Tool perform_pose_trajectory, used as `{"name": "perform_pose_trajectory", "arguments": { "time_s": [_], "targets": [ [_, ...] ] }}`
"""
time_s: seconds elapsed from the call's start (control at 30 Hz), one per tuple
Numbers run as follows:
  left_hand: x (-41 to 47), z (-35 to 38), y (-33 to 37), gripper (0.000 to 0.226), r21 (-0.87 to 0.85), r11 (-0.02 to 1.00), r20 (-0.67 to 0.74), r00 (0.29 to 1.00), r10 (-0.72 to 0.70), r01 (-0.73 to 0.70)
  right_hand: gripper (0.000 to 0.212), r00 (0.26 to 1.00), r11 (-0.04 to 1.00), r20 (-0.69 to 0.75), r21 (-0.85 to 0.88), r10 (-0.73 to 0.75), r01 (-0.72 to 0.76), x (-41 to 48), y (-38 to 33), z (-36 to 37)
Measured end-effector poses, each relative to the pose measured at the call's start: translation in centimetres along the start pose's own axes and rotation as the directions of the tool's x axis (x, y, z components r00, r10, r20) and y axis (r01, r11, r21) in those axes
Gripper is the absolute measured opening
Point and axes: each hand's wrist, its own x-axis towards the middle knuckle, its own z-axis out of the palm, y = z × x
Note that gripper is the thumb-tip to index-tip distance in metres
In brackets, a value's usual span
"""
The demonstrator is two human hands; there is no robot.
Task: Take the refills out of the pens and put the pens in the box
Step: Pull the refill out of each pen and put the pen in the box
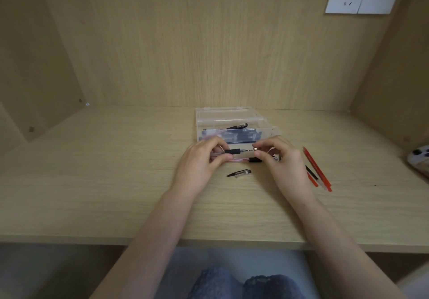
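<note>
My left hand grips the clear barrel of a pen with a black grip, held level just in front of the box. My right hand pinches the pen's small metal tip cone, slightly apart from the grip, with the refill's point showing between them. A second pen with a pinkish barrel lies on the desk under my hands. The clear plastic box stands open behind them, with several pens and a cap inside. A loose clear cap with a black clip lies nearer to me.
Red and black refills lie on the desk to the right of my right hand. A white object with dark spots sits at the far right edge. Wooden walls enclose the desk on the left, back and right.
</note>
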Motion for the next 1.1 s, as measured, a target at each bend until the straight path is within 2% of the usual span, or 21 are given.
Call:
{"name": "perform_pose_trajectory", "arguments": {
  "time_s": [0.23,0.4,0.5,0.57,0.67,0.77,0.83,0.93,0.97,1.03,1.1],
  "targets": [
    [-0.14,0.02,0.17,0.015,0.012,1.0,0.047,0.999,-0.012,0.011,0.013,0.997,0.999,0.071,0.0,-0.036,0.036,-0.05,-0.09,0.39],
    [-0.26,0.22,0.18,0.016,-0.013,1.0,0.069,0.997,-0.021,0.022,0.007,0.992,1.0,0.123,-0.02,0.005,-0.002,-0.01,0.31,0.59],
    [-0.28,0.28,0.27,0.017,-0.024,0.999,0.079,0.997,-0.021,0.023,0.024,0.984,0.995,0.166,-0.085,0.063,-0.05,-0.02,0.71,0.82],
    [-0.27,0.32,0.27,0.017,-0.016,1.0,0.074,0.997,-0.02,0.021,0.028,0.987,0.995,0.125,-0.01,0.098,-0.097,-0.02,0.4,0.65],
    [-0.3,0.25,0.16,0.017,-0.022,1.0,0.044,0.999,-0.019,0.02,0.017,0.99,0.973,0.088,0.194,0.112,-0.127,-0.02,-0.14,0.31],
    [-0.3,0.21,0.13,0.019,-0.019,1.0,0.045,0.999,-0.018,0.019,0.011,0.984,0.987,0.165,0.135,0.065,-0.088,-0.09,-0.06,0.54],
    [-0.27,0.26,0.14,0.02,-0.028,0.999,0.052,0.999,-0.017,0.019,0.006,0.981,0.987,0.171,0.119,0.09,-0.112,-0.13,-0.02,0.59],
    [-0.27,0.29,0.06,0.019,-0.039,0.999,0.054,0.998,-0.02,0.023,0.033,0.979,0.98,0.15,0.119,0.14,-0.158,-0.13,0.25,0.48],
    [-0.28,0.29,0.04,0.019,-0.038,0.999,0.052,0.998,-0.023,0.025,0.036,0.978,0.974,0.14,0.144,0.155,-0.175,-0.09,0.23,0.44],
    [-0.28,0.27,0.02,0.02,-0.038,0.999,0.052,0.998,-0.024,0.026,0.022,0.979,0.961,0.133,0.212,0.153,-0.179,-0.05,0.16,0.49],
    [-0.25,0.28,0.05,0.02,-0.04,0.999,0.058,0.998,-0.022,0.024,0.004,0.982,0.972,0.144,0.185,0.12,-0.146,0.01,0.2,0.58]
  ]
}}
